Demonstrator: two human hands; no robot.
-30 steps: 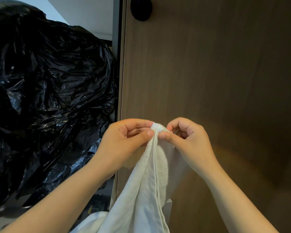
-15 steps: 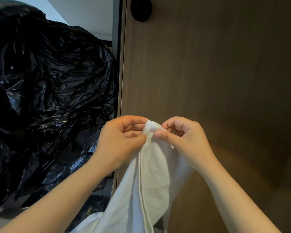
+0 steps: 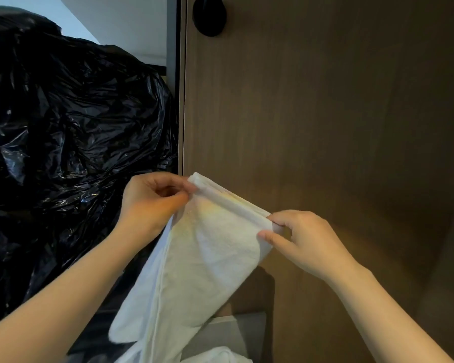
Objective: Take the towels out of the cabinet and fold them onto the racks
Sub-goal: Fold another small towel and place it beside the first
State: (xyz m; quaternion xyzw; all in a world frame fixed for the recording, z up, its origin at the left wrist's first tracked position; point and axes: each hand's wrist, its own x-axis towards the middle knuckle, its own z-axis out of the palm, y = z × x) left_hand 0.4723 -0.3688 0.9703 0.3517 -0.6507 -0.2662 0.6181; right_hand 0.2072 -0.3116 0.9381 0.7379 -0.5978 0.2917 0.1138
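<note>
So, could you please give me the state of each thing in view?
left hand: pinches the towel's top edge, left end.
right hand: pinches the same edge, right end.
towel: held up, top edge spanned between both hands, rest hanging.
black plastic bag: crumpled, untouched.
wooden panel: upright, untouched.
second white cloth: lying below, partly out of frame.

— Where was the towel (image 3: 212, 244)?
— Stretched between the left hand (image 3: 152, 203) and the right hand (image 3: 307, 242), in front of the upright panel (image 3: 325, 113).
— And the plastic bag (image 3: 63, 153)?
— Left of the panel, behind the left forearm (image 3: 63, 297).
</note>
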